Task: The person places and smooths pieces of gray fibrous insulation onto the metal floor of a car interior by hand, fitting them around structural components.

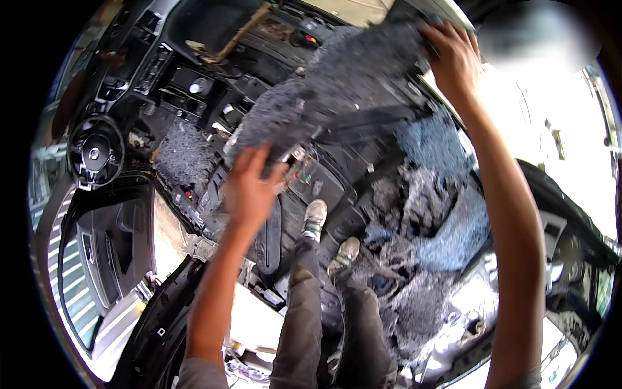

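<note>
- At the upper right, the fingers (451, 32) of the right hand (461, 70) were clamped, it appeared, on the edge of a long grey felt sheet (363, 68).
- Near the sheet's lower left end, the left hand (249, 188) was blurred, its fingers spread apart; whether they touched the felt could not be told.
- The sheet stretched slantwise across the cabin between the hands, its right end seemingly raised, so its handling looked under way rather than finished.
- Below it, the dark floor pan (326, 189) lay partly exposed around the person's shoes (315, 217), suggesting that stretch was already uncovered.
- To the right of the shoes, blue felt (457, 230) and torn grey felt (421, 308) lay in a rumpled heap, by appearance already loose.
- To the left, a grey felt patch (186, 152) lay flat near the steering wheel (96, 152), apparently not yet dealt with.
- Farthest out, a car door (113, 243) stood open at lower left, and the dashboard (159, 61) remained fitted.
</note>
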A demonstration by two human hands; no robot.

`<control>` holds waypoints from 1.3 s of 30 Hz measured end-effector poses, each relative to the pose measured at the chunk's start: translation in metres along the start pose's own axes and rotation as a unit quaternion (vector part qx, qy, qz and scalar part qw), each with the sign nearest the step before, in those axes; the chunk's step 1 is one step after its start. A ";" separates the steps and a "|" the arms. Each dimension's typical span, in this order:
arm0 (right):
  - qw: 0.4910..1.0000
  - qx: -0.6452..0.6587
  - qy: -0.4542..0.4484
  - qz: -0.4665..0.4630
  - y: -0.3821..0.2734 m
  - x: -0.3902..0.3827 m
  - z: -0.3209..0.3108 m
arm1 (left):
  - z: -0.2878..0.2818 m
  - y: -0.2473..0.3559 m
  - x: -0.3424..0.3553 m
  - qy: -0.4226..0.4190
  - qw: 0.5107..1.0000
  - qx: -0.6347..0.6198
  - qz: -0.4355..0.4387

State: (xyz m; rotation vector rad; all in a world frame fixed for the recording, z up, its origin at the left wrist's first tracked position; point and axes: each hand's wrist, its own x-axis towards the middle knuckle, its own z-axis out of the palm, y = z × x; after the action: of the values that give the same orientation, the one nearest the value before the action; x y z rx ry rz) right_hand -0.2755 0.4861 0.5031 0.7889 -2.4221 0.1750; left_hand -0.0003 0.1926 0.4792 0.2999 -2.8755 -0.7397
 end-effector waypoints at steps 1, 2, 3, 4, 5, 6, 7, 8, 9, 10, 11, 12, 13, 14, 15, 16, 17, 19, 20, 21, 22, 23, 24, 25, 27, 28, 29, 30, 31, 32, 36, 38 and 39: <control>1.000 0.011 -0.010 0.019 0.012 -0.020 0.026 | 0.026 0.000 0.001 -0.013 1.000 0.005 -0.002; 0.997 0.027 -0.032 0.061 0.023 -0.041 0.049 | 0.056 0.001 0.004 -0.025 1.000 0.004 -0.001; 0.995 0.023 -0.051 0.083 0.035 -0.061 0.063 | 0.097 -0.001 0.010 -0.037 0.999 -0.004 0.004; 0.991 0.014 -0.075 0.113 0.046 -0.082 0.088 | 0.137 -0.004 0.016 -0.050 0.999 -0.009 0.012; 0.985 0.005 -0.109 0.137 0.047 -0.103 0.118 | 0.172 -0.010 0.017 -0.064 0.998 0.001 0.014; 0.976 -0.007 -0.128 0.175 0.054 -0.125 0.147 | 0.214 -0.014 0.024 -0.081 0.997 -0.001 0.020; 0.966 -0.022 -0.160 0.200 0.056 -0.145 0.177 | 0.252 -0.020 0.031 -0.093 0.996 -0.008 0.014; 0.958 -0.040 -0.189 0.211 0.061 -0.169 0.210 | 0.289 -0.025 0.028 -0.116 0.993 -0.018 0.003; 0.936 0.016 -0.223 0.272 0.054 -0.193 0.241 | 0.321 -0.032 0.024 -0.139 0.990 -0.007 -0.006; 0.905 0.065 -0.255 0.334 0.048 -0.218 0.268 | 0.354 -0.039 0.023 -0.162 0.987 0.000 -0.012; 0.879 0.080 -0.284 0.373 0.045 -0.243 0.292 | 0.390 -0.042 0.022 -0.189 0.982 0.014 -0.016; 0.851 0.095 -0.311 0.412 0.037 -0.268 0.315 | 0.420 -0.048 0.016 -0.198 0.980 0.033 -0.006; 0.858 0.129 -0.283 0.410 0.038 -0.310 0.334 | 0.462 -0.048 0.007 -0.228 0.973 0.036 -0.018; 0.830 0.121 -0.334 0.430 0.027 -0.336 0.346 | 0.492 -0.053 -0.003 -0.257 0.964 0.048 -0.033; 0.818 0.155 -0.338 0.439 0.022 -0.361 0.350 | 0.510 -0.050 -0.011 -0.286 0.956 0.058 -0.037; 0.801 0.153 -0.360 0.453 0.019 -0.380 0.353 | 0.524 -0.049 -0.018 -0.299 0.953 0.046 -0.031; 0.787 0.186 -0.349 0.473 0.015 -0.399 0.359 | 0.530 -0.048 -0.022 -0.307 0.951 0.035 -0.026; 0.764 0.219 -0.344 0.500 0.005 -0.419 0.366 | 0.533 -0.050 -0.031 -0.322 0.946 0.009 -0.026; 0.756 0.219 -0.351 0.507 -0.003 -0.422 0.368 | 0.531 -0.052 -0.035 -0.329 0.944 0.003 -0.019; 0.743 0.209 -0.375 0.514 -0.008 -0.425 0.366 | 0.529 -0.054 -0.038 -0.335 0.942 -0.004 -0.013; 0.749 0.196 -0.380 0.506 -0.005 -0.431 0.367 | 0.526 -0.050 -0.036 -0.337 0.941 -0.013 -0.002; 0.757 0.179 -0.382 0.499 0.004 -0.440 0.369 | 0.522 -0.045 -0.031 -0.343 0.938 -0.041 0.008; 0.764 0.161 -0.384 0.492 0.013 -0.451 0.368 | 0.518 -0.041 -0.026 -0.352 0.934 -0.054 0.015; 0.759 0.134 -0.432 0.468 0.001 -0.440 0.369 | 0.511 -0.052 -0.023 -0.356 0.933 -0.050 0.014; 0.803 0.129 -0.436 0.385 0.011 -0.447 0.370 | 0.501 -0.051 -0.007 -0.364 0.929 -0.060 0.022; 0.831 0.119 -0.433 0.328 0.017 -0.453 0.372 | 0.496 -0.048 0.000 -0.360 0.930 -0.067 0.038; 0.854 0.094 -0.438 0.263 0.016 -0.450 0.374 | 0.489 -0.051 0.005 -0.354 0.931 -0.070 0.051; 0.873 0.067 -0.441 0.198 0.016 -0.449 0.375 | 0.482 -0.054 0.010 -0.350 0.932 -0.072 0.065; 0.886 0.039 -0.441 0.134 0.015 -0.449 0.375 | 0.473 -0.056 0.019 -0.357 0.929 -0.063 0.078; 0.880 0.023 -0.445 0.167 0.022 -0.459 0.374 | 0.460 -0.050 0.032 -0.368 0.924 -0.054 0.084; 0.826 -0.003 -0.451 0.337 0.068 -0.491 0.359 | 0.402 -0.054 0.100 -0.379 0.914 -0.056 0.132; 0.847 -0.052 -0.399 0.349 0.108 -0.512 0.330 | 0.372 -0.050 0.140 -0.367 0.907 -0.059 0.195; 0.848 -0.072 -0.390 0.353 0.121 -0.515 0.314 | 0.353 -0.045 0.157 -0.377 0.905 -0.056 0.190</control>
State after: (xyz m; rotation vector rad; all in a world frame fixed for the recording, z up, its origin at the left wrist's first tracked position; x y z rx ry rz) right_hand -0.1600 0.7509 -0.0395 -0.2193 -3.3538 -0.0757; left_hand -0.2163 0.2797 0.1679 -0.7051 -3.3732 -1.1194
